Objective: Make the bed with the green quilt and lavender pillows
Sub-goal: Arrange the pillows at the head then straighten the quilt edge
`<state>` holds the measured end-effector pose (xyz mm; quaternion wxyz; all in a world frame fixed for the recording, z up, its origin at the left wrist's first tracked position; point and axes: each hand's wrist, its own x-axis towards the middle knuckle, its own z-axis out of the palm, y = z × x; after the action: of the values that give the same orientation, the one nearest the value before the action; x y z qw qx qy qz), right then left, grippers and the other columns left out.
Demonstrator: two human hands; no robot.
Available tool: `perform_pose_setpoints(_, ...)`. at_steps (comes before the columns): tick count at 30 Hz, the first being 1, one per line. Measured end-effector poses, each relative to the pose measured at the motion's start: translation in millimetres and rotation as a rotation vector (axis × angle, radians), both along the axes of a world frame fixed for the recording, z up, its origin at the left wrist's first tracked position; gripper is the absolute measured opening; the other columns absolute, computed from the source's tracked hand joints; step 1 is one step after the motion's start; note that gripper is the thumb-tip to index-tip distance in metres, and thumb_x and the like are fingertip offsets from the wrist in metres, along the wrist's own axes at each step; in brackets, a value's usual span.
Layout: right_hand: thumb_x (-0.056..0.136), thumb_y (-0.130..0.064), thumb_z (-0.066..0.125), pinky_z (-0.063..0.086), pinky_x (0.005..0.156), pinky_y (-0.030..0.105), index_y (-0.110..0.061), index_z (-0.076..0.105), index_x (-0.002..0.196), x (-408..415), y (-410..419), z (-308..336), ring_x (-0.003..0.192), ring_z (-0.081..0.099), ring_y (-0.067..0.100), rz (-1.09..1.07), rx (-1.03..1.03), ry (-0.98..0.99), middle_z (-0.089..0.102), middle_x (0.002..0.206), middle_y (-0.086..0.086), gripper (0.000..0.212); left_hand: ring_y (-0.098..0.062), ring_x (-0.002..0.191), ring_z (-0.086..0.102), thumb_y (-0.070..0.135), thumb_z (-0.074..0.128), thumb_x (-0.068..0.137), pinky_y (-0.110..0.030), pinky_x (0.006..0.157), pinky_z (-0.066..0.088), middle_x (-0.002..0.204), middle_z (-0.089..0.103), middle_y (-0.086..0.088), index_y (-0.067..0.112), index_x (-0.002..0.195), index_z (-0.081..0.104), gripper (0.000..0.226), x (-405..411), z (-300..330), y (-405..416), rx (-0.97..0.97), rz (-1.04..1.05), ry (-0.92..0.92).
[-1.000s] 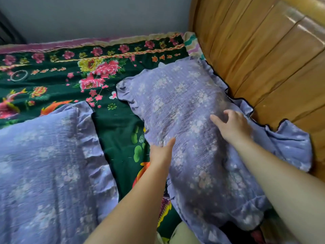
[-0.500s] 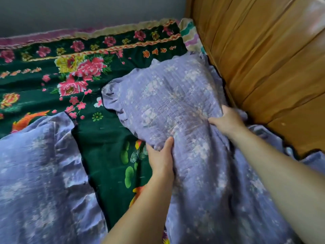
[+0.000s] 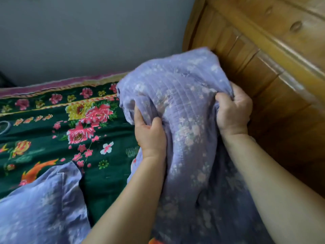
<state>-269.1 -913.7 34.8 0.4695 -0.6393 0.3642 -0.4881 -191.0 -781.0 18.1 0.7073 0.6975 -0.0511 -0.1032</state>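
Both hands, left hand (image 3: 151, 132) and right hand (image 3: 232, 111), clench bunched lavender pillow (image 3: 177, 95); fabric between them may slip, dropping it crooked.

This is looking like a bedroom in a home. A bed is filling most of the frame, with a dark green floral quilt (image 3: 98, 124) lying spread over it at the left. Two lavender pillows are showing, one (image 3: 44, 208) lying at the lower left and another (image 3: 175, 95) being lifted at the centre. A carved wooden headboard (image 3: 263, 71) is rising along the upper right, and a plain grey wall (image 3: 88, 36) is running across the upper left.
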Motion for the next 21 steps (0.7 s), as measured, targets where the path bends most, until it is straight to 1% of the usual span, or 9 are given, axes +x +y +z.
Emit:
perform_pose_setpoints(2, 0.072, -0.014, 0.049, 0.045, 0.074, 0.028, -0.007, 0.07, 0.098, 17, -20, 17, 0.077, 0.056, 0.012, -0.03, -0.06, 0.013, 0.064, 0.079, 0.002, 0.034, -0.015, 0.123, 0.052, 0.005, 0.053, 0.087, -0.035, 0.106, 0.041, 0.135, 0.055, 0.001, 0.02, 0.143, 0.038, 0.06, 22, 13, -18, 0.017, -0.054, -0.105)
perform_pose_setpoints(4, 0.08, -0.019, 0.048, 0.041, 0.083, 0.023, -0.006, 0.063, 0.117, 33, -47, 23, 0.098, 0.059, 0.018, -0.048, -0.12, 0.189, 0.068, 0.104, 0.009, 0.042, -0.019, 0.133, 0.042, 0.021, 0.056, 0.089, -0.039, 0.111, 0.035, 0.145, 0.044, -0.002, 0.019, 0.149, 0.024, 0.068, 47, 19, -38, 0.145, -0.155, -0.169)
perform_pose_setpoints(6, 0.09, -0.025, 0.048, 0.034, 0.1, 0.026, -0.01, 0.045, 0.139, 44, -74, 17, 0.125, 0.048, 0.025, -0.022, -0.111, 0.439, 0.054, 0.135, 0.013, 0.051, -0.028, 0.142, 0.026, 0.038, 0.056, 0.09, -0.045, 0.115, 0.027, 0.155, 0.024, -0.008, 0.022, 0.152, 0.006, 0.081, 69, 18, -53, 0.332, -0.253, -0.102)
perform_pose_setpoints(8, 0.094, -0.033, 0.05, 0.03, 0.109, 0.035, -0.014, 0.028, 0.149, 45, -89, 2, 0.135, 0.038, 0.03, 0.042, -0.043, 0.664, 0.039, 0.148, 0.015, 0.062, -0.034, 0.142, 0.018, 0.046, 0.051, 0.091, -0.05, 0.113, 0.026, 0.157, 0.009, -0.012, 0.028, 0.152, 0.003, 0.08, 81, 8, -58, 0.527, -0.344, 0.001)
perform_pose_setpoints(10, 0.094, -0.036, 0.052, 0.031, 0.108, 0.037, -0.013, 0.028, 0.149, 39, -87, -15, 0.135, 0.036, 0.031, 0.113, -0.019, 0.816, 0.037, 0.149, 0.015, 0.065, -0.036, 0.141, 0.022, 0.044, 0.051, 0.092, -0.05, 0.113, 0.027, 0.157, 0.011, -0.015, 0.027, 0.152, 0.009, 0.075, 74, -13, -52, 0.668, -0.429, 0.036)
perform_pose_setpoints(12, 0.093, -0.036, 0.055, 0.035, 0.103, 0.034, -0.013, 0.036, 0.145, 29, -73, -37, 0.131, 0.041, 0.032, 0.18, -0.015, 0.901, 0.041, 0.146, 0.016, 0.06, -0.036, 0.133, 0.038, 0.04, 0.052, 0.093, -0.045, 0.109, 0.035, 0.153, 0.026, -0.016, 0.022, 0.152, 0.014, 0.072, 55, -41, -36, 0.739, -0.498, 0.048)
perform_pose_setpoints(16, 0.091, -0.042, 0.057, 0.039, 0.104, 0.038, -0.011, 0.041, 0.143, 0, -41, -83, 0.13, 0.042, 0.034, 0.331, 0.094, 1.152, 0.04, 0.145, 0.019, 0.063, -0.032, 0.105, 0.058, 0.035, 0.049, 0.096, -0.034, 0.074, 0.049, 0.144, 0.043, -0.012, 0.018, 0.151, 0.015, 0.067, 18, -80, 3, 0.843, -0.575, 0.171)
perform_pose_setpoints(18, 0.092, -0.044, 0.056, 0.039, 0.104, 0.039, -0.012, 0.039, 0.144, -13, -24, -97, 0.132, 0.04, 0.034, 0.391, 0.154, 1.222, 0.037, 0.148, 0.017, 0.064, -0.032, 0.11, 0.057, 0.035, 0.048, 0.097, -0.033, 0.077, 0.047, 0.148, 0.039, -0.01, 0.019, 0.151, 0.014, 0.066, 8, -91, 21, 0.872, -0.599, 0.189)
perform_pose_setpoints(21, 0.093, -0.043, 0.055, 0.039, 0.1, 0.035, -0.013, 0.038, 0.144, -25, 10, -109, 0.129, 0.043, 0.033, 0.406, 0.163, 1.239, 0.036, 0.147, 0.014, 0.062, -0.031, 0.124, 0.05, 0.034, 0.05, 0.096, -0.037, 0.097, 0.043, 0.151, 0.035, -0.007, 0.019, 0.15, 0.018, 0.065, 0, -102, 51, 0.854, -0.574, 0.189)
